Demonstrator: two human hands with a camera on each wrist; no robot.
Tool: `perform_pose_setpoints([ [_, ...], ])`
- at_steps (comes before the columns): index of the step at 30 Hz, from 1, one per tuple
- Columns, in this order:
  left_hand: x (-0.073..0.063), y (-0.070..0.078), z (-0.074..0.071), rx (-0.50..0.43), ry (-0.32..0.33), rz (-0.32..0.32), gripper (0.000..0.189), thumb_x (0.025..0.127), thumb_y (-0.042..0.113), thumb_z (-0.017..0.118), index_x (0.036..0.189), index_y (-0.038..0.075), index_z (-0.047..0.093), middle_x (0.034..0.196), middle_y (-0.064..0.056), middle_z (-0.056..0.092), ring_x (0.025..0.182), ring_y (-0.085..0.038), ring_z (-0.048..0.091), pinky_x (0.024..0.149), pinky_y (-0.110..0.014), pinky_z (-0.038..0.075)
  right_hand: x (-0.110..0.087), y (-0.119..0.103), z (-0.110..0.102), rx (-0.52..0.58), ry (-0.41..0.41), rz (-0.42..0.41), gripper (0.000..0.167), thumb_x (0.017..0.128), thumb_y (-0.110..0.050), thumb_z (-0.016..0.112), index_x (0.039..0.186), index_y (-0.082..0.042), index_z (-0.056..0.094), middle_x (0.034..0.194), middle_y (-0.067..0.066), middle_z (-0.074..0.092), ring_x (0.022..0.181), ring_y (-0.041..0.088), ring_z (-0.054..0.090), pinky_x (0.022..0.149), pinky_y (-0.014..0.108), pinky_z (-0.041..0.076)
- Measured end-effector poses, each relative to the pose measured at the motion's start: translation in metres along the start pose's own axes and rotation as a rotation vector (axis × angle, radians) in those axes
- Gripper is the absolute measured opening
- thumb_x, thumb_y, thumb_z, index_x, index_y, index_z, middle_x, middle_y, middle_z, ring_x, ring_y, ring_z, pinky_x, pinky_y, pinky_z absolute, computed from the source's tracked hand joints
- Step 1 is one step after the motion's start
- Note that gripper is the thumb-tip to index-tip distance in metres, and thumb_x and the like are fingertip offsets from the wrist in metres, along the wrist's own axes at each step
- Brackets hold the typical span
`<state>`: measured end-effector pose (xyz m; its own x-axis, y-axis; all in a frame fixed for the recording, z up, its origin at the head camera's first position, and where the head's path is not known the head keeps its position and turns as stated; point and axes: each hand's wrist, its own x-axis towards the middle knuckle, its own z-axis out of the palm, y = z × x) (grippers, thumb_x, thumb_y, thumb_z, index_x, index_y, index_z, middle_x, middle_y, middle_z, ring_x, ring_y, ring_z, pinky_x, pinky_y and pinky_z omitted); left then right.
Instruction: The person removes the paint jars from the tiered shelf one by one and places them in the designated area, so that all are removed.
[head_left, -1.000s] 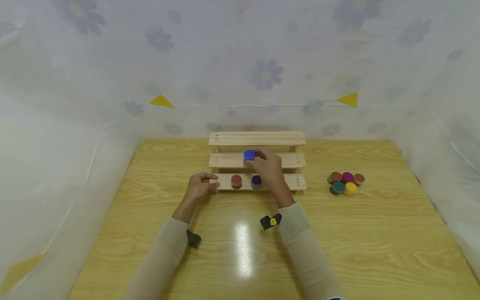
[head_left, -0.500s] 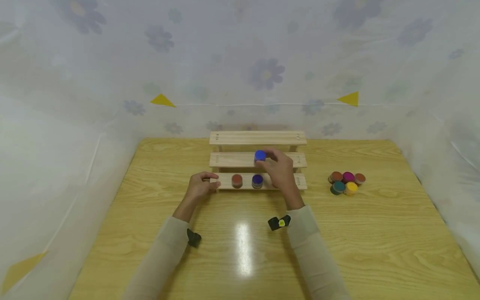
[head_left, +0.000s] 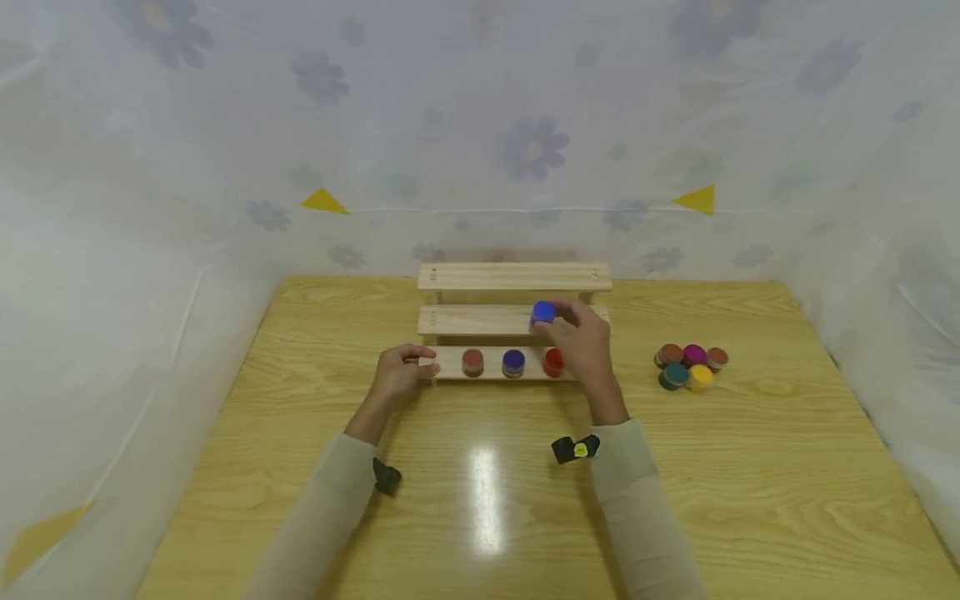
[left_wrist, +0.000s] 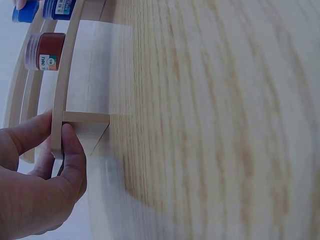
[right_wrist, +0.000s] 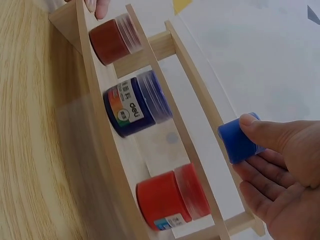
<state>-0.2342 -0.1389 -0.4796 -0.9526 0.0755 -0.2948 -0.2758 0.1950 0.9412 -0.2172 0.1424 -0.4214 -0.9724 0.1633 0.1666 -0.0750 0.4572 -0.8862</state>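
Note:
My right hand (head_left: 588, 346) pinches a bright blue paint jar (head_left: 543, 313) between thumb and fingers, over the right part of the middle step of a three-step wooden rack (head_left: 480, 320). My left hand (head_left: 397, 372) grips the left end of the rack's front step, its thumb and fingers around the board in the left wrist view. On that front step stand a brown paint jar (right_wrist: 109, 42), a dark blue paint jar (right_wrist: 131, 106) and a red paint jar (right_wrist: 170, 197), spaced apart in a row. The red jar sits close to my right hand in the head view.
Right of the rack, several more paint jars stand bunched on the wood-grain table (head_left: 750, 467), among them a teal jar (head_left: 673, 377), a yellow jar (head_left: 701, 378) and a magenta jar (head_left: 694, 356). Flower-patterned white sheeting (head_left: 450, 125) encloses the table at the back and sides.
My right hand has carried the bright blue jar rightward along the middle step, which uncovers the red jar on the front step. The left hand stays on the rack's left end.

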Motion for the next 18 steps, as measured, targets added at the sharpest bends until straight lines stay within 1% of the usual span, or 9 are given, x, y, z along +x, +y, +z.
perform_pose_setpoints([
  [6, 0.000, -0.001, 0.000, 0.001, -0.003, 0.000, 0.027, 0.084, 0.005, 0.070, 0.110, 0.000, 0.066, 0.093, -0.006, 0.064, 0.074, -0.010, 0.063, 0.072, -0.028, 0.053, -0.002, 0.004, -0.009, -0.029, 0.016, -0.014, 0.044, 0.083, -0.025, 0.075, 0.121, -0.008, 0.061, 0.124, 0.013, 0.061, 0.119, 0.030, 0.056, 0.104, 0.048, 0.043],
  [10, 0.002, -0.001, 0.000, 0.006, -0.004, -0.016, 0.027, 0.084, 0.006, 0.070, 0.110, 0.001, 0.066, 0.097, -0.007, 0.064, 0.076, -0.011, 0.063, 0.072, -0.028, 0.052, -0.005, 0.008, -0.015, -0.031, 0.037, -0.034, 0.043, 0.083, -0.024, 0.075, 0.121, -0.008, 0.061, 0.123, 0.014, 0.062, 0.118, 0.030, 0.056, 0.101, 0.048, 0.045],
  [14, 0.001, 0.000, -0.001, -0.007, -0.020, -0.039, 0.028, 0.085, 0.006, 0.069, 0.112, 0.001, 0.065, 0.105, -0.012, 0.063, 0.082, -0.016, 0.065, 0.078, -0.033, 0.053, -0.007, 0.012, -0.019, -0.032, 0.050, -0.032, 0.045, 0.082, -0.024, 0.075, 0.122, -0.007, 0.061, 0.122, 0.015, 0.062, 0.117, 0.030, 0.057, 0.096, 0.047, 0.049],
  [18, -0.004, 0.008, -0.002, 0.000, -0.038, -0.053, 0.030, 0.085, 0.004, 0.068, 0.114, -0.001, 0.064, 0.113, -0.017, 0.060, 0.086, -0.019, 0.066, 0.086, -0.040, 0.052, -0.009, 0.016, -0.023, -0.043, 0.063, -0.012, 0.046, 0.082, -0.026, 0.075, 0.121, -0.007, 0.061, 0.122, 0.015, 0.063, 0.117, 0.029, 0.058, 0.096, 0.046, 0.049],
])
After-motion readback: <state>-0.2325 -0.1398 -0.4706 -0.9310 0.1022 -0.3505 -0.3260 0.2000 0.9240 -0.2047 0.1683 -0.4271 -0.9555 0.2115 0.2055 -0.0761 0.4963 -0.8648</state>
